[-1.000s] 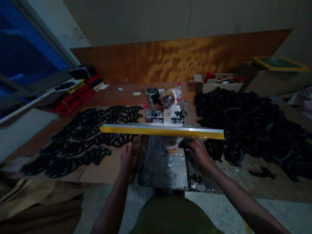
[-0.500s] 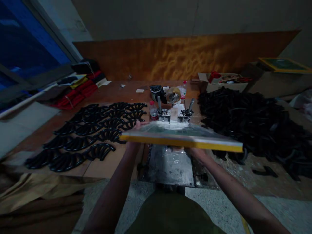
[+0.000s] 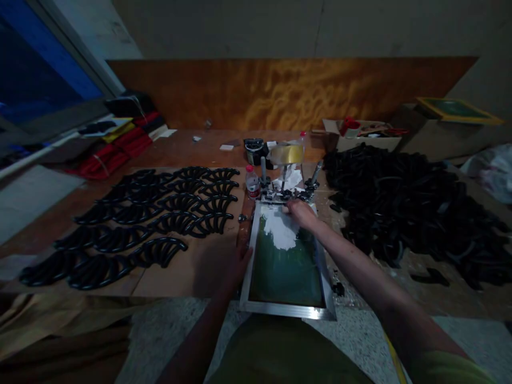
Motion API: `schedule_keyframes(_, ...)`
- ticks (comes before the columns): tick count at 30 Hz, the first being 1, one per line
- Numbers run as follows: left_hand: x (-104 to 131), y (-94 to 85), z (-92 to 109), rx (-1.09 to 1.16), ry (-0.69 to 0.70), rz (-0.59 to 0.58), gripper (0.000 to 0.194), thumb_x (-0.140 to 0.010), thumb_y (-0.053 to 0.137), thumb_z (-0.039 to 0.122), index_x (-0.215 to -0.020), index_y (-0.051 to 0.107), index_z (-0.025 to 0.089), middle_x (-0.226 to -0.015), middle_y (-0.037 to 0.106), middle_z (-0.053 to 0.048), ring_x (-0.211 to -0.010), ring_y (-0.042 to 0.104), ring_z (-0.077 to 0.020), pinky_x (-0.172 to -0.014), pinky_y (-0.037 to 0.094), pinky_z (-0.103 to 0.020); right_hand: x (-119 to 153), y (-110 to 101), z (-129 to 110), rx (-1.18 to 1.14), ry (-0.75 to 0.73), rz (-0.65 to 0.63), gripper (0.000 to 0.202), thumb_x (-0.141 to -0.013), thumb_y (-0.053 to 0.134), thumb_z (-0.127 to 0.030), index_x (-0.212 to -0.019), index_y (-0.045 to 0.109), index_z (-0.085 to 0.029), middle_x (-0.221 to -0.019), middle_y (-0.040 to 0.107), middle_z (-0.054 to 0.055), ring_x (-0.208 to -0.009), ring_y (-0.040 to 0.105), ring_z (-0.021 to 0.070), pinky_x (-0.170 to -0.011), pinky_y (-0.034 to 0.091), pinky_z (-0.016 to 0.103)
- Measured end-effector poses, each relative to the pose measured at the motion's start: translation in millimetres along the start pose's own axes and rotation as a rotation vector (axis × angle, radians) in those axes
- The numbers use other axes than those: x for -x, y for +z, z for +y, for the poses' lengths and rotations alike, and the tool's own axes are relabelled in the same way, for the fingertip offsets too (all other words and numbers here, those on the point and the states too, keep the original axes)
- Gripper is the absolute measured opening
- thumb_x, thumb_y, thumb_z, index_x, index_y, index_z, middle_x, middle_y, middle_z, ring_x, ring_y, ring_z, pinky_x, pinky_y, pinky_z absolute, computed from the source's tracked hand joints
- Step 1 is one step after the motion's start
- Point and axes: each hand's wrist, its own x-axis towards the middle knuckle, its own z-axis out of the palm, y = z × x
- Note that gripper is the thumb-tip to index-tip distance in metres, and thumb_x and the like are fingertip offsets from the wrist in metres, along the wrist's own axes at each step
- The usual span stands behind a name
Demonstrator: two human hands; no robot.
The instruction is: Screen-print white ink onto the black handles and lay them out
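A silver-edged screen frame (image 3: 288, 309) lies flat in front of me, with green mesh (image 3: 286, 272) and a patch of white paste (image 3: 280, 226) toward its far end. My right hand (image 3: 301, 213) is closed at the far end of the screen, near the metal clamp (image 3: 280, 196); what its fingers hold is too small to make out. Against the frame's left edge rests my left hand (image 3: 242, 258), dark and blurred, its fingers hard to tell. A roll of tape (image 3: 287, 154) stands behind the clamp.
Rows of curved black pieces (image 3: 160, 213) cover the cardboard at left. A large heap of black pieces (image 3: 412, 197) lies at right. Behind are a bottle with a red cap (image 3: 252, 184), a black tub (image 3: 255, 152) and an open box (image 3: 368, 143).
The screen frame has swung down from a raised, edge-on position to lying flat. My right hand has moved from beneath it to its far end; my left hand has come down to its left side.
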Motion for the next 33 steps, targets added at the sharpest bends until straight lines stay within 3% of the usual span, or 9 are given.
schedule_keyframes(5, -4.3, -1.6, -21.3, 0.002, -0.073, -0.017, 0.056, -0.092, 0.044, 0.04, -0.144, 0.043, 0.019, -0.141, 0.057, -0.007, -0.128, 0.054, -0.0233, -0.105, 0.045, -0.036, 20.2, 9.0, -2.6, 0.131, 0.089, 0.049, 0.02, -0.089, 0.049, -0.014, -0.103, 0.063, -0.012, -0.106, 0.066, 0.016, -0.101, 0.058, 0.0254, -0.082, 0.043, 0.03)
schedule_keyframes(7, -4.7, -0.8, -25.7, 0.04, -0.085, 0.0, 0.058, -0.091, 0.047, 0.044, -0.142, 0.046, 0.018, -0.14, 0.058, -0.009, -0.126, 0.056, -0.0238, -0.105, 0.045, -0.037, 31.9, 15.3, -11.0, 0.16, 0.051, 0.03, 0.021, -0.09, 0.045, -0.012, -0.101, 0.063, -0.011, -0.104, 0.065, 0.017, -0.103, 0.056, 0.0265, -0.084, 0.043, 0.032)
schedule_keyframes(11, -5.9, 1.2, -29.5, 0.121, -0.11, 0.023, 0.06, -0.087, 0.051, 0.049, -0.138, 0.05, 0.016, -0.136, 0.06, -0.012, -0.124, 0.057, -0.0266, -0.104, 0.045, -0.041, 63.2, 26.2, -23.5, 0.147, -0.25, -0.037, 0.021, -0.087, 0.046, -0.009, -0.1, 0.062, -0.011, -0.1, 0.063, 0.015, -0.101, 0.053, 0.026, -0.086, 0.042, 0.034)
schedule_keyframes(15, -5.0, 1.6, -25.6, 0.155, -0.085, 0.021, 0.06, -0.085, 0.054, 0.05, -0.136, 0.052, 0.018, -0.133, 0.063, -0.011, -0.122, 0.058, -0.0281, -0.103, 0.046, -0.042, 78.7, 23.2, -12.3, 0.075, -0.468, -0.07, 0.02, -0.081, 0.052, -0.007, -0.096, 0.061, -0.015, -0.097, 0.063, 0.01, -0.096, 0.052, 0.023, -0.083, 0.041, 0.032)
schedule_keyframes(18, -1.5, 1.3, -17.2, 0.15, -0.068, 0.044, 0.06, -0.085, 0.053, 0.051, -0.135, 0.052, 0.018, -0.135, 0.061, -0.011, -0.124, 0.057, -0.0271, -0.104, 0.046, -0.041, 70.1, 20.9, -4.8, 0.035, -0.391, -0.005, 0.019, -0.078, 0.054, -0.006, -0.093, 0.06, -0.016, -0.095, 0.062, 0.008, -0.093, 0.052, 0.0217, -0.079, 0.041, 0.03)
schedule_keyframes(21, 3.6, -0.1, -5.6, 0.148, -0.074, 0.038, 0.061, -0.085, 0.052, 0.051, -0.138, 0.049, 0.018, -0.138, 0.059, -0.011, -0.124, 0.057, -0.0263, -0.102, 0.047, -0.04, 69.1, 29.7, -7.7, 0.066, -0.311, 0.097, 0.019, -0.084, 0.049, -0.007, -0.097, 0.061, -0.014, -0.099, 0.061, 0.011, -0.094, 0.052, 0.0226, -0.08, 0.041, 0.031)
schedule_keyframes(25, 8.3, -2.1, 7.3, 0.143, -0.096, 0.05, 0.059, -0.085, 0.053, 0.045, -0.138, 0.049, 0.019, -0.134, 0.062, -0.009, -0.124, 0.058, -0.028, -0.102, 0.047, -0.041, 87.3, 39.0, -11.0, 0.077, -0.41, 0.064, 0.022, -0.085, 0.049, -0.009, -0.101, 0.064, -0.013, -0.098, 0.063, 0.011, -0.091, 0.054, 0.0222, -0.08, 0.041, 0.031)
schedule_keyframes(29, 9.4, -5.4, 20.0, 0.159, -0.093, 0.053, 0.054, -0.084, 0.053, 0.039, -0.135, 0.052, 0.021, -0.134, 0.062, -0.01, -0.125, 0.056, -0.0292, -0.101, 0.047, -0.043, 68.9, 17.0, -8.3, 0.005, -0.333, 0.066, 0.028, -0.088, 0.053, -0.019, -0.114, 0.063, -0.018, -0.1, 0.065, 0.008, -0.092, 0.058, 0.0213, -0.079, 0.042, 0.029)
schedule_keyframes(33, 12.2, -20.2, 41.5, 0.112, -0.066, 0.073, 0.048, -0.084, 0.055, 0.04, -0.129, 0.059, 0.023, -0.134, 0.062, -0.008, -0.128, 0.053, -0.0292, -0.104, 0.044, -0.042, 19.4, -18.6, 3.0, -0.004, -0.076, 0.138, 0.053, -0.093, 0.053, -0.031, -0.145, 0.042, -0.03, -0.111, 0.065, 0.007, -0.091, 0.062, 0.0213, -0.075, 0.043, 0.027)
